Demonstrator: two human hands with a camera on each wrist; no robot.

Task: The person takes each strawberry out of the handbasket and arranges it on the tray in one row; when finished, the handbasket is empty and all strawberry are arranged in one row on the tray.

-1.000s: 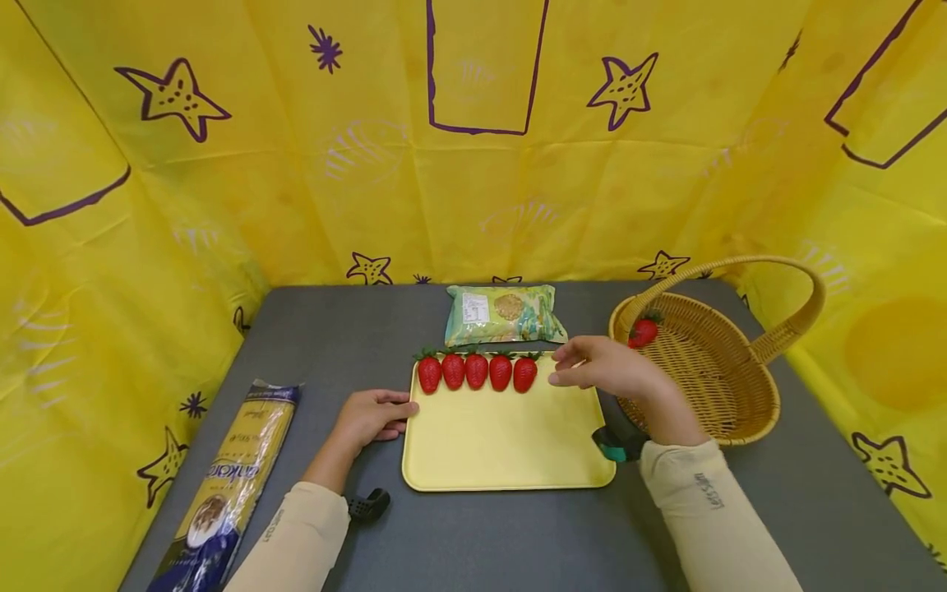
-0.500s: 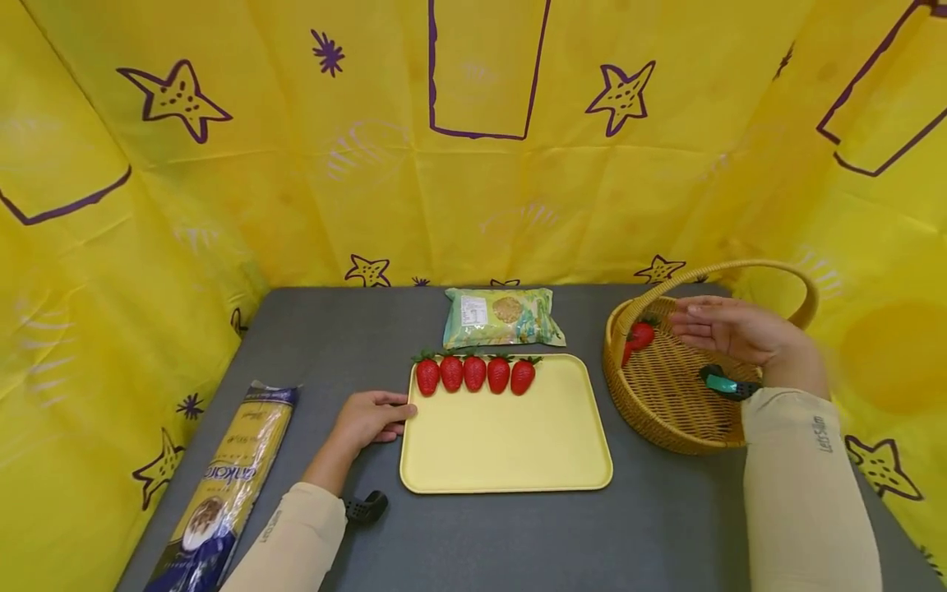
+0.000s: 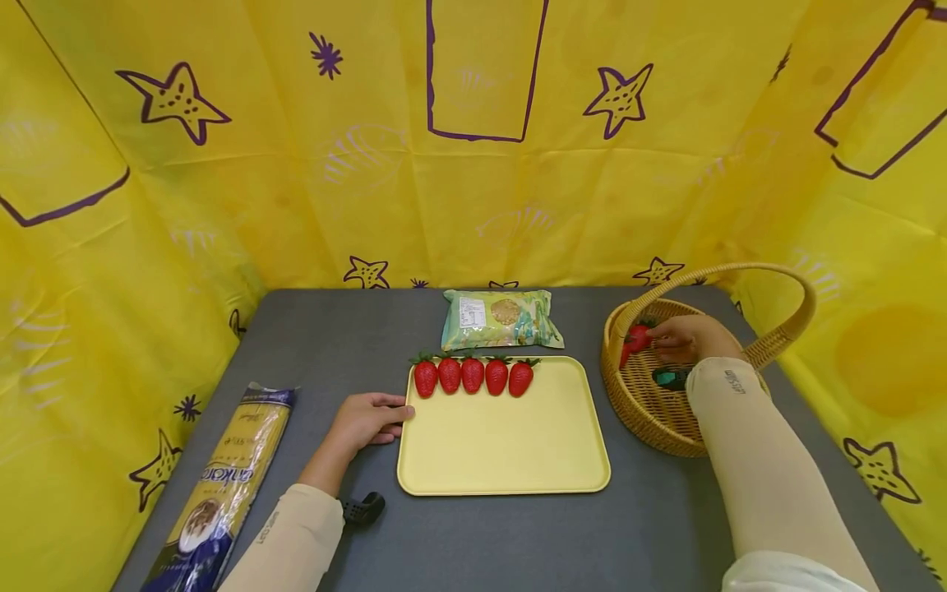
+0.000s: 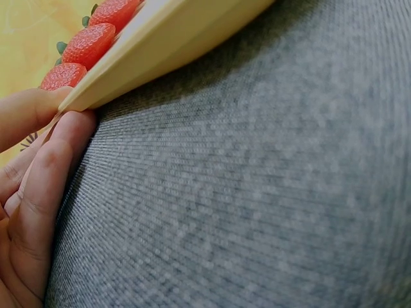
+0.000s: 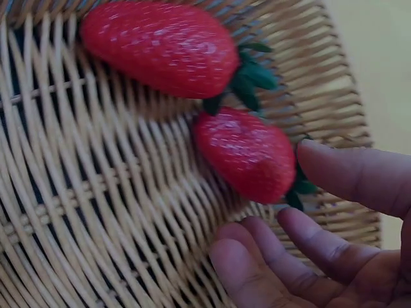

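My left hand [image 3: 368, 421] pinches the left rim of a pale yellow tray [image 3: 503, 448]; in the left wrist view the thumb lies on top and a finger underneath. Along the tray's far edge stands a row of several red strawberries [image 3: 472, 376] with green leaves. My right hand [image 3: 690, 337] reaches inside a wicker basket [image 3: 638, 423]. Two strawberries lie in that basket: the nearer one [image 5: 247, 157] sits between thumb and fingers, which are spread and not closed on it, and the other strawberry [image 5: 160, 48] lies beyond it.
A green packet [image 3: 503, 319] lies behind the tray. At the left is a long yellow and blue pasta packet [image 3: 222, 485]. The basket's tall handle [image 3: 795, 308] arches above it. Yellow patterned cloth [image 3: 473, 205] surrounds the grey table [image 3: 503, 543].
My right hand has moved from the tray's far right corner over to the basket, then down inside it to the strawberries. The left hand has stayed on the tray's rim.
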